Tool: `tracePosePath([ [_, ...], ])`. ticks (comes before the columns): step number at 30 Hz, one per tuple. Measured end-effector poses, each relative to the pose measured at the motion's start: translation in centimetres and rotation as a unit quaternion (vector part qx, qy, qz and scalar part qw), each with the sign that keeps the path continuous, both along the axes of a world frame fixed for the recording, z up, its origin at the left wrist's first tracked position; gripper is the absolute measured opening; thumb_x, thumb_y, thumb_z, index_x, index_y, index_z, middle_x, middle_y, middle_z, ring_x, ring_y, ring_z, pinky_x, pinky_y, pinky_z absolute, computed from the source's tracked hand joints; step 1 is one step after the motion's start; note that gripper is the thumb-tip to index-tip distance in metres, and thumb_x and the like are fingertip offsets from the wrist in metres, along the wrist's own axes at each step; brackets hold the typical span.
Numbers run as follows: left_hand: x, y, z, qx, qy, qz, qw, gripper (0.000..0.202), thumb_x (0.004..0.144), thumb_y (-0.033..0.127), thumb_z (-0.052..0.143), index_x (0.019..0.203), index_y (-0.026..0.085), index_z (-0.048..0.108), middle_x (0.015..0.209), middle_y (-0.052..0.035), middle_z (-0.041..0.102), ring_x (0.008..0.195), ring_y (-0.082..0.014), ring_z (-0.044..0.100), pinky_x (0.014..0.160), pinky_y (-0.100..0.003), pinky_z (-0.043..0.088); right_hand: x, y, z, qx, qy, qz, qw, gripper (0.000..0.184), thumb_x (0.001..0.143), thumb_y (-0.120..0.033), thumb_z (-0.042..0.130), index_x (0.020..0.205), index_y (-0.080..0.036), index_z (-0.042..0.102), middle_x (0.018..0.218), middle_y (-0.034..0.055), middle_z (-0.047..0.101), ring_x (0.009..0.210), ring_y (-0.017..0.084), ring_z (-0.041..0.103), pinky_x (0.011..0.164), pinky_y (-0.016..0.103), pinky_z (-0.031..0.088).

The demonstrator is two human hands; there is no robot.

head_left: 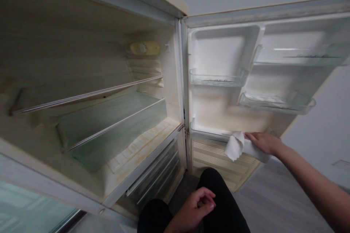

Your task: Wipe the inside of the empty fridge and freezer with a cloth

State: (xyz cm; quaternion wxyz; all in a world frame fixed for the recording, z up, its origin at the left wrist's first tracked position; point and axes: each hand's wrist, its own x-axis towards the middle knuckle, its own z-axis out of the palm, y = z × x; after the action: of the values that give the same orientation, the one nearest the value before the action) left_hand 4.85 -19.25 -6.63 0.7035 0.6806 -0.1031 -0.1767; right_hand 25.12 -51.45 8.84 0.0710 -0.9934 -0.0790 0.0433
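Fridge (pixel 90 62) at left; its door (pixel 218 105) stands open to the right. Inside, upper shelf (pixel 87 96) above lower shelf (pixel 115 125); dial (pixel 144 48) behind, top right. On the door, small bin (pixel 216 79) at left, two bins stacked to its right. Right hand (pixel 262 142) holds cloth (pixel 235 145) against the door's lowest bin. Left hand (pixel 195 207) on knee (pixel 218 189), in front.
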Motion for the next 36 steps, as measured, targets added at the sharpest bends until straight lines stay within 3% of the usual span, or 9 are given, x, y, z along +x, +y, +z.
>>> tracePosePath([
  [6, 0.8, -1.1, -0.3, -0.006, 0.0, 0.0, 1.0, 0.042, 0.086, 0.049, 0.071, 0.115, 0.019, 0.067, 0.102, -0.0061, 0.07, 0.091, -0.0168, 0.062, 0.081, -0.031, 0.044, -2.2, 4.0, -1.1, -0.055, -0.058, 0.062, 0.995, 0.065, 0.098, -0.069, 0.033, 0.122, -0.021, 0.071, 0.101, 0.0176, 0.076, 0.098, 0.033, 0.072, 0.079, 0.038, 0.049],
  [11, 1.3, -2.8, -0.4, -0.014, -0.002, -0.016, 1.0, 0.044, 0.085, 0.05, 0.072, 0.116, 0.019, 0.068, 0.103, -0.0065, 0.071, 0.092, -0.0168, 0.063, 0.083, -0.031, 0.045, -2.1, 8.1, -2.0, -0.093, -0.153, 0.124, 0.976, 0.047, 0.104, -0.055, 0.037, 0.111, -0.021, 0.067, 0.097, 0.0128, 0.075, 0.088, 0.027, 0.072, 0.069, 0.032, 0.044],
  [17, 1.5, -3.7, -1.4, -0.01, 0.005, -0.013, 1.0, 0.049, 0.083, 0.053, 0.073, 0.116, 0.018, 0.068, 0.103, -0.0072, 0.071, 0.091, -0.0169, 0.062, 0.082, -0.031, 0.044, -1.4, 13.9, -3.7, -0.085, -0.286, 0.177, 0.938, 0.031, 0.102, -0.047, 0.05, 0.101, -0.018, 0.062, 0.098, 0.0101, 0.068, 0.091, 0.026, 0.064, 0.075, 0.035, 0.04],
  [23, 1.9, -4.4, -1.4, -0.007, -0.008, -0.001, 1.0, 0.047, 0.084, 0.054, 0.071, 0.114, 0.018, 0.067, 0.1, -0.0059, 0.071, 0.088, -0.0164, 0.062, 0.079, -0.03, 0.044, 0.0, 22.6, -4.5, -0.061, -0.339, 0.208, 0.915, 0.031, 0.095, -0.043, 0.062, 0.108, -0.015, 0.058, 0.106, 0.0134, 0.061, 0.096, 0.029, 0.055, 0.079, 0.038, 0.039],
  [26, 1.8, -4.7, 0.3, 0.025, -0.02, 0.029, 0.999, 0.041, 0.085, 0.049, 0.07, 0.111, 0.018, 0.068, 0.098, -0.0056, 0.071, 0.087, -0.0164, 0.061, 0.078, -0.029, 0.043, 0.6, 25.9, -4.7, -0.057, -0.324, 0.201, 0.923, 0.02, 0.097, -0.028, 0.056, 0.111, -0.013, 0.057, 0.108, 0.0155, 0.06, 0.094, 0.027, 0.054, 0.077, 0.037, 0.038],
  [29, 1.5, -4.6, 3.6, 0.065, -0.061, 0.044, 0.995, 0.034, 0.088, 0.042, 0.067, 0.112, 0.018, 0.068, 0.101, -0.0067, 0.071, 0.09, -0.0173, 0.062, 0.079, -0.03, 0.044, 0.7, 27.0, -4.8, -0.055, -0.309, 0.185, 0.931, 0.017, 0.098, -0.016, 0.047, 0.112, -0.012, 0.057, 0.107, 0.0164, 0.06, 0.091, 0.026, 0.053, 0.075, 0.037, 0.038],
  [32, 1.6, -3.7, 7.4, 0.084, -0.141, 0.057, 0.985, 0.028, 0.091, 0.037, 0.065, 0.112, 0.019, 0.069, 0.1, -0.0059, 0.073, 0.092, -0.018, 0.064, 0.082, -0.03, 0.047, 0.2, 26.2, -5.0, -0.053, -0.312, 0.195, 0.928, 0.019, 0.099, -0.016, 0.046, 0.114, -0.012, 0.057, 0.106, 0.0157, 0.06, 0.092, 0.026, 0.053, 0.075, 0.037, 0.037],
  [36, 4.1, -1.9, 10.9, 0.137, -0.264, 0.164, 0.94, 0.019, 0.095, 0.035, 0.059, 0.103, 0.021, 0.069, 0.095, -0.0026, 0.071, 0.088, -0.016, 0.064, 0.082, -0.029, 0.048, -0.7, 23.8, -5.3, -0.06, -0.334, 0.187, 0.922, 0.023, 0.1, -0.019, 0.048, 0.121, -0.014, 0.056, 0.106, 0.0135, 0.06, 0.092, 0.026, 0.051, 0.074, 0.037, 0.036],
])
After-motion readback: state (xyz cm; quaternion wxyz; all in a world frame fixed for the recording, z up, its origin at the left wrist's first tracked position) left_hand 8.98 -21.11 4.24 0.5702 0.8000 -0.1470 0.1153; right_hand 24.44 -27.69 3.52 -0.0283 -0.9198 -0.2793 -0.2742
